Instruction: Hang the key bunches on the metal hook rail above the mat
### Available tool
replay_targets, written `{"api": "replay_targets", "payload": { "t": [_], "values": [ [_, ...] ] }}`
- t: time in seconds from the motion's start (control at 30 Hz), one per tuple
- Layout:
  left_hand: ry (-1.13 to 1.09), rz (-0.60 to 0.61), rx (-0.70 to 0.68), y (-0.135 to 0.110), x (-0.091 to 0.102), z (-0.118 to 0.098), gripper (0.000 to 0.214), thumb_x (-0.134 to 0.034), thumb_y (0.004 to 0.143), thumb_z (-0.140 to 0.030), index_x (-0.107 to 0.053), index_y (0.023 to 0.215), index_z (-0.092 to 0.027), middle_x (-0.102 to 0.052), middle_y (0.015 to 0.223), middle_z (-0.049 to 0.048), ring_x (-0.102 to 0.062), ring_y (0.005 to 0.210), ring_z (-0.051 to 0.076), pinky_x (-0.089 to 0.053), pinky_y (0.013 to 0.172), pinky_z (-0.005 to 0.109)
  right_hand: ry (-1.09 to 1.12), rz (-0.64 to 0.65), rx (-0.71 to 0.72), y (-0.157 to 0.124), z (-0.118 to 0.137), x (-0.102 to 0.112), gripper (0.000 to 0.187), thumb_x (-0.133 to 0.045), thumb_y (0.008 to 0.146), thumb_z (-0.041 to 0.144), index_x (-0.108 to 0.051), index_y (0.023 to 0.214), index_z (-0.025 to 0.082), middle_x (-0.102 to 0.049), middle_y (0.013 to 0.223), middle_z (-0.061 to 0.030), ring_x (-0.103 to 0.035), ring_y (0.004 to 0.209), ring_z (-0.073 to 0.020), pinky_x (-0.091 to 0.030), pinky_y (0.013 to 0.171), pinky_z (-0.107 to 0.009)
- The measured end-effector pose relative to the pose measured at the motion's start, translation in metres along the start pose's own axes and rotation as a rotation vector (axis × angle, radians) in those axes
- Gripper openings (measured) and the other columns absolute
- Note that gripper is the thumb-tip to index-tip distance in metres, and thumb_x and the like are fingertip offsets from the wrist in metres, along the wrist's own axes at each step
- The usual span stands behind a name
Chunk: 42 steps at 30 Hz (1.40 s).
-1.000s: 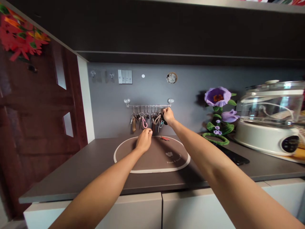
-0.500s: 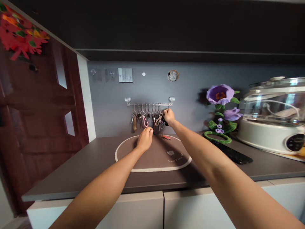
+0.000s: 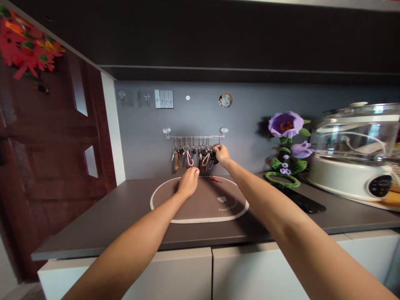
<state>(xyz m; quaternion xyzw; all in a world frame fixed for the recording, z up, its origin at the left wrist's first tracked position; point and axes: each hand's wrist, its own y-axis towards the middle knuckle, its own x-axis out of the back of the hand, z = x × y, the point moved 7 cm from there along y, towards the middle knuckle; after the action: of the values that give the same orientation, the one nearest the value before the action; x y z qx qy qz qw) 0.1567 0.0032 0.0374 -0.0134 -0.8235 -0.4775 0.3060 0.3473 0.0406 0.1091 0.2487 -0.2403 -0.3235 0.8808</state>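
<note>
My right hand (image 3: 222,155) is closed at the right end of a clear hook rail (image 3: 196,137) on the wall, its fingers pinching a bunch of keys (image 3: 215,158) that is mostly hidden behind them. Several other key rings hang along the rail, among them a brown fob (image 3: 176,161) and a pink hook-shaped carabiner (image 3: 189,158). Lower and to the left, my left hand (image 3: 188,182) is curled closed above a brown oval mat (image 3: 187,214); whatever its fingers may hold is hidden. A small red item (image 3: 216,179) lies on the mat's far edge.
On the right of the counter (image 3: 103,221) stand a purple flower decoration (image 3: 286,125), a black phone (image 3: 303,201) and a white appliance with a clear top (image 3: 346,175). A dark cabinet (image 3: 200,37) overhangs the counter. A reddish-brown door (image 3: 59,166) is at the left.
The view has shifted slightly. Both hands keep nearly the same places, the right at the rail's right end and the left over the mat.
</note>
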Motion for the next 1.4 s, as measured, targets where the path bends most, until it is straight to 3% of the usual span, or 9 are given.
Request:
{"api": "replay_targets", "payload": {
  "t": [0.13,0.27,0.53,0.87,1.13,1.4],
  "values": [
    [0.003,0.003,-0.006,0.000,0.001,-0.001,0.023,-0.032,0.088,-0.023,-0.054,0.090,-0.016,-0.060,0.092,0.0082,-0.055,0.090,0.018,-0.042,0.082,0.032,0.003,-0.040,0.007,-0.015,-0.002,0.010,0.012,-0.045,0.072,0.023,-0.053,0.079,0.017,-0.060,0.087,-0.0051,-0.052,0.078,-0.0147,-0.039,0.080,-0.029],
    [0.018,0.016,0.001,-0.001,0.002,-0.002,0.022,-0.033,0.087,-0.022,-0.054,0.089,-0.016,-0.060,0.091,0.0078,-0.054,0.088,0.018,-0.042,0.081,0.032,0.012,-0.023,-0.024,-0.038,-0.011,0.013,0.012,-0.047,0.072,0.020,-0.055,0.079,0.017,-0.061,0.088,-0.0058,-0.054,0.080,-0.0145,-0.040,0.080,-0.029],
    [0.016,0.082,-0.014,-0.002,-0.001,-0.004,0.020,-0.036,0.086,-0.022,-0.055,0.086,-0.017,-0.060,0.089,0.0073,-0.053,0.086,0.018,-0.041,0.079,0.031,-0.140,0.217,-0.108,-0.077,-0.050,-0.006,0.011,-0.051,0.070,0.019,-0.061,0.070,0.016,-0.064,0.073,-0.0029,-0.056,0.067,-0.0136,-0.042,0.069,-0.026],
    [0.017,0.136,-0.021,-0.004,-0.007,-0.002,0.018,-0.038,0.084,-0.020,-0.055,0.083,-0.017,-0.060,0.086,0.0059,-0.053,0.085,0.017,-0.041,0.079,0.030,-0.476,0.380,0.182,-0.071,-0.061,-0.026,0.012,-0.056,0.071,0.018,-0.067,0.074,0.020,-0.067,0.082,-0.0051,-0.059,0.078,-0.0186,-0.042,0.075,-0.029],
    [0.027,0.205,-0.002,-0.006,-0.013,0.001,0.019,-0.038,0.084,-0.021,-0.057,0.085,-0.016,-0.061,0.088,0.0067,-0.054,0.086,0.018,-0.042,0.080,0.031,-0.504,0.452,0.253,-0.070,-0.064,-0.034,0.019,-0.050,0.076,0.017,-0.068,0.076,0.021,-0.068,0.085,-0.0046,-0.059,0.080,-0.0183,-0.040,0.076,-0.027],
    [0.033,0.215,0.003,-0.006,-0.015,0.004,0.020,-0.039,0.084,-0.023,-0.057,0.087,-0.016,-0.061,0.090,0.0069,-0.054,0.087,0.018,-0.042,0.080,0.031,-0.603,0.485,0.321,-0.068,-0.060,-0.033,0.015,-0.056,0.073,0.019,-0.068,0.080,0.021,-0.064,0.082,-0.0050,-0.056,0.076,-0.0171,-0.039,0.073,-0.027]
  ]
}}
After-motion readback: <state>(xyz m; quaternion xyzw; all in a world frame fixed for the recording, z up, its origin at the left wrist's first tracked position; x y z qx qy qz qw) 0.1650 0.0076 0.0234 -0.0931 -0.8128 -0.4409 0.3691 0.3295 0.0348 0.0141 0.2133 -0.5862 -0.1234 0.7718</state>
